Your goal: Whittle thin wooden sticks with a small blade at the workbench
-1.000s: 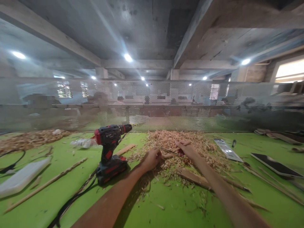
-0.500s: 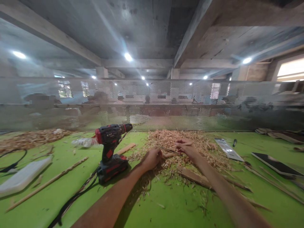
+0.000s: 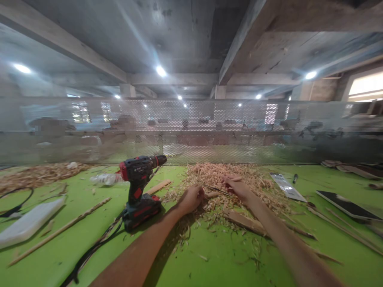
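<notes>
Left grip (image 3: 191, 198), to the right of the cordless drill (image 3: 140, 175), is closed, its fingers curled together on the end of a slender wooden piece (image 3: 213, 195). From that grip the piece is pointed away from the drill, toward the right grip (image 3: 237, 187). There the fingers are bent, but whether anything is clamped between them cannot be told. The piece is pale brown and slim, and is partly hidden by the left fingers. A thin dark strip (image 3: 220, 191) is seen beside it; whether the two are joined cannot be made out.

Green-topped, the bench (image 3: 215, 255) is strewn with curled wood shavings (image 3: 215, 171), heaped to the drill's right, beyond and beneath the hands. Farther right of the drill, a flat wooden board (image 3: 243, 220) is partly covered by the right forearm, and a clear packet (image 3: 287, 187) is laid past it. On the drill's left are seen a plastic bottle (image 3: 104, 179), a twisted stick (image 3: 60, 231) and a white block (image 3: 31, 223). Beyond the drill, the room is screened by a perforated panel (image 3: 191, 139), and concrete beams (image 3: 242, 44) are lit by ceiling lamps (image 3: 160, 71).
</notes>
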A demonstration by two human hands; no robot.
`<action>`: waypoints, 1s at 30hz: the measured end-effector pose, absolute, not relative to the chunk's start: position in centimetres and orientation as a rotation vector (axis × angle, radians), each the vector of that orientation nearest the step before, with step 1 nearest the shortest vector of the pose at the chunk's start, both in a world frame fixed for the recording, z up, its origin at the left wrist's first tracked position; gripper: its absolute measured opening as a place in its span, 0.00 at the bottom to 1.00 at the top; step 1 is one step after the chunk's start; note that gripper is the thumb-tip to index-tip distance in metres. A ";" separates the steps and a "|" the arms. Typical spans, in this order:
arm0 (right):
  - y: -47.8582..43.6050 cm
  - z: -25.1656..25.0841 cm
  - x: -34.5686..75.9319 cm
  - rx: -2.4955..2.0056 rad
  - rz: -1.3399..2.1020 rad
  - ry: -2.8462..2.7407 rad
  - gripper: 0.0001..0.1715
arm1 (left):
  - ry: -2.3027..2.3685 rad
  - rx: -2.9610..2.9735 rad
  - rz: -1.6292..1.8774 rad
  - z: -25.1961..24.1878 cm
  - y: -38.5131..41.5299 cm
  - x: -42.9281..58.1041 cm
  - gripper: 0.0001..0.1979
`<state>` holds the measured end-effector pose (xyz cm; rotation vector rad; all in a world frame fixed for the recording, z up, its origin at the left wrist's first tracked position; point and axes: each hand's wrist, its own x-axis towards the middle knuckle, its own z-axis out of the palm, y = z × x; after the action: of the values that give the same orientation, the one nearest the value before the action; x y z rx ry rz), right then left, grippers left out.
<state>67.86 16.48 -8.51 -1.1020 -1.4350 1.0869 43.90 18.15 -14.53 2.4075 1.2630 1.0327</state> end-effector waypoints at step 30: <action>17.0 -9.3 67.8 -1.056 0.978 -1.484 0.13 | 1.296 2.386 1.029 -14.5 18.1 44.0 0.09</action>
<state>67.81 17.04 -9.28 -1.0558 -1.4838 0.9781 44.03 18.13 -14.46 2.3856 1.2958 1.0290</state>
